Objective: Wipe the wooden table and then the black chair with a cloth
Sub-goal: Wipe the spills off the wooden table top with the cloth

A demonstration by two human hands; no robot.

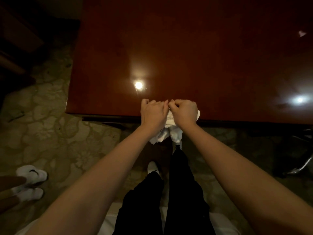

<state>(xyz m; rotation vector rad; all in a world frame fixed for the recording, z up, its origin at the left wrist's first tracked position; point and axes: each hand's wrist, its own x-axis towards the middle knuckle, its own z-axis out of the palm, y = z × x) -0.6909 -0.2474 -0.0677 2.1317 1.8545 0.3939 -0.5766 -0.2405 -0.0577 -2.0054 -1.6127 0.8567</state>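
Bare forearms reach out over black trousers toward the near edge of the wooden table (pixel 186 48). Both hands sit side by side at that edge, the left hand (pixel 153 112) and right hand (pixel 184 110) each with fingers curled, gripping a white cloth (pixel 165 133) that hangs bunched and crumpled just below the table's edge. It looks as though the cloth is being gathered before wiping; next it needs laying flat on the glossy, reddish tabletop. Part of a black chair (pixel 291 150) stands beside the table's near right corner.
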